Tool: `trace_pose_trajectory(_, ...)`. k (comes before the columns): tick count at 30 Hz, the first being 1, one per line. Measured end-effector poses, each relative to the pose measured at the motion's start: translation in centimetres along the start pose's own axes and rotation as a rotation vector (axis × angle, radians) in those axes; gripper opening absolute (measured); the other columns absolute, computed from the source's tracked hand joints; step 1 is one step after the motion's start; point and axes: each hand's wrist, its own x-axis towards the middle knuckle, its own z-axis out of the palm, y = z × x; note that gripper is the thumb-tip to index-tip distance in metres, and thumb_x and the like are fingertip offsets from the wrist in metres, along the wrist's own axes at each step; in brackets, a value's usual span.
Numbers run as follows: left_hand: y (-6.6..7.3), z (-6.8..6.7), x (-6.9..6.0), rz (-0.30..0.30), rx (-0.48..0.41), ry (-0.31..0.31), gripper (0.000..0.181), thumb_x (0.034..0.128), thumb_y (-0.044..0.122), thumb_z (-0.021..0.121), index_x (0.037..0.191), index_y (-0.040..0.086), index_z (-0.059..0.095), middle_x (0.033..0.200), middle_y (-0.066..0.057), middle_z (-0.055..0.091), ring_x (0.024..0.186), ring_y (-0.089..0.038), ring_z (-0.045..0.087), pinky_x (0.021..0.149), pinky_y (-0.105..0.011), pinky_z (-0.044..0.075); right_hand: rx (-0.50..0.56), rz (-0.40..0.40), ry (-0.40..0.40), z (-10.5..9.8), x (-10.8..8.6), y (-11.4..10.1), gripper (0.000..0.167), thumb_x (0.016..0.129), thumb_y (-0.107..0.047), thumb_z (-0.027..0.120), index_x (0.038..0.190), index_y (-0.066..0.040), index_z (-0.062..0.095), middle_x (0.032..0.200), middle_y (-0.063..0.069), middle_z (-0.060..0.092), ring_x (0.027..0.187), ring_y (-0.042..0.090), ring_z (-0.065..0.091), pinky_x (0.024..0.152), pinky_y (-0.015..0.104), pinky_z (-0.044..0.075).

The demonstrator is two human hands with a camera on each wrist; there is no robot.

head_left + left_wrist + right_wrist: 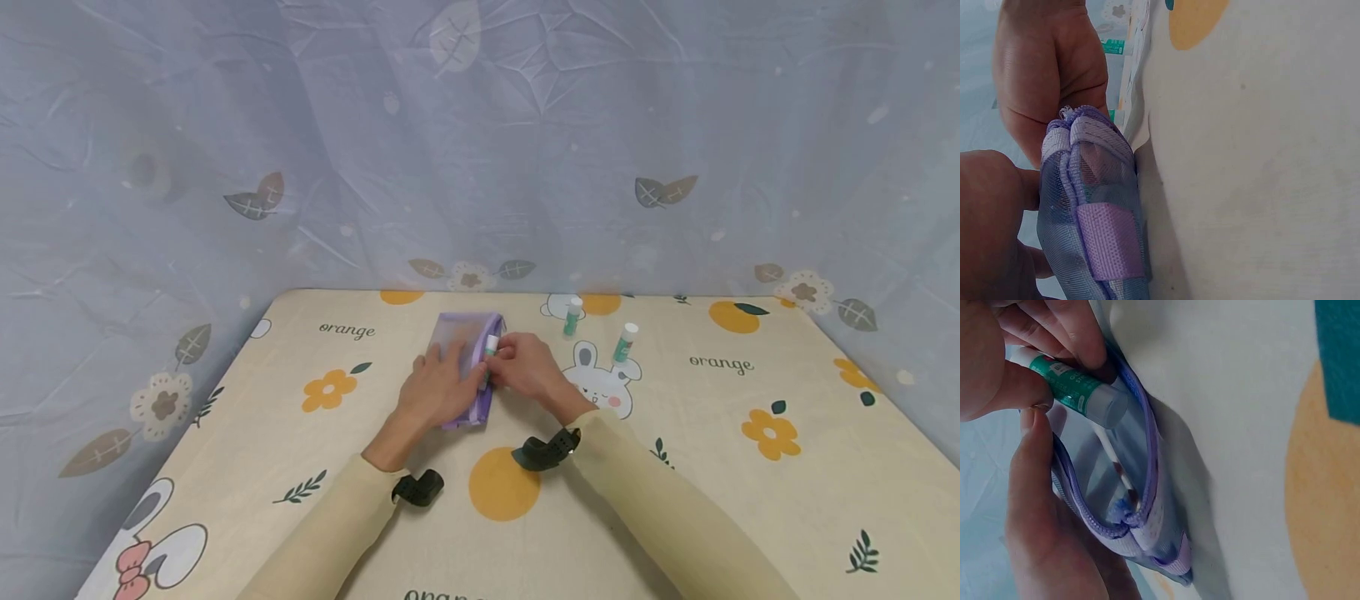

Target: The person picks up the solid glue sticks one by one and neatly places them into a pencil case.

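The right hand (528,367) pinches a glue stick (1072,387) between thumb and fingers at the open mouth of the purple pouch (459,323), which faces right. The stick's long axis runs near to far, slanting: white cap far and higher, base end near and lower, over the gap. The left hand (438,383) lies over the pouch, seemingly gripping its upper lip. To the right, nearer the right hand, two capped sticks (626,343) stand upright on the worktop (810,500).
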Motion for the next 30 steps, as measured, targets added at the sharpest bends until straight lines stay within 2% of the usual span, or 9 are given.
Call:
trace_pose_trajectory(4,0.03,0.03,0.08,-0.003,-0.008,-0.001,0.071,0.1070,0.055,0.046,0.163,0.012,0.039,0.152,-0.029,0.048,0.123,-0.046,0.054,0.094,-0.060,0.052,-0.012,-0.001,0.005,0.04,0.02,-0.01,0.036,0.100,-0.017,0.070,0.130,0.003,0.069,0.111,0.016,0.081,0.088,0.019,0.079,0.071,0.023,0.057)
trace_pose_trajectory(10,0.03,0.20,0.14,-0.018,-0.010,-0.015,0.072,0.1069,0.055,0.045,0.165,0.014,0.036,0.158,-0.028,0.044,0.129,-0.046,0.052,0.097,-0.061,0.051,0.116,0.037,-0.021,-0.09,-0.12,0.05,0.053,0.101,-0.016,0.070,0.146,0.009,0.057,0.126,0.024,0.076,0.102,0.030,0.081,0.085,0.031,0.064)
trace_pose_trajectory(16,0.23,0.03,0.06,-0.030,-0.021,-0.026,0.074,0.1070,0.057,0.044,0.166,0.014,0.036,0.169,-0.026,0.034,0.142,-0.049,0.046,0.108,-0.064,0.047,0.177,0.052,-0.034,-0.15,-0.02,0.15,0.051,0.103,-0.013,0.068,0.146,0.011,0.055,0.125,0.026,0.075,0.104,0.030,0.080,0.086,0.032,0.064)
trace_pose_trajectory(23,0.17,0.17,0.16,-0.026,-0.019,-0.027,0.073,0.1070,0.056,0.044,0.165,0.013,0.037,0.167,-0.025,0.037,0.138,-0.047,0.048,0.105,-0.063,0.048,0.214,0.046,-0.041,-0.32,-0.18,0.21,0.047,0.104,-0.012,0.067,0.143,0.012,0.057,0.120,0.027,0.076,0.101,0.031,0.081,0.086,0.033,0.065)
trace_pose_trajectory(27,0.15,0.11,0.10,-0.029,-0.015,-0.033,0.073,0.1075,0.056,0.044,0.166,0.013,0.036,0.167,-0.025,0.036,0.140,-0.048,0.047,0.107,-0.064,0.048,0.198,0.032,-0.046,-0.33,-0.25,0.20,0.047,0.104,-0.013,0.068,0.142,0.011,0.057,0.121,0.028,0.076,0.101,0.032,0.081,0.087,0.034,0.064)
trace_pose_trajectory(30,0.06,0.08,0.10,-0.030,-0.012,-0.033,0.072,0.1082,0.056,0.043,0.166,0.014,0.036,0.168,-0.025,0.035,0.143,-0.049,0.045,0.109,-0.064,0.047,0.149,0.020,-0.042,-0.32,-0.27,0.12,0.048,0.103,-0.016,0.070,0.143,0.008,0.059,0.122,0.025,0.076,0.103,0.031,0.080,0.089,0.033,0.064)
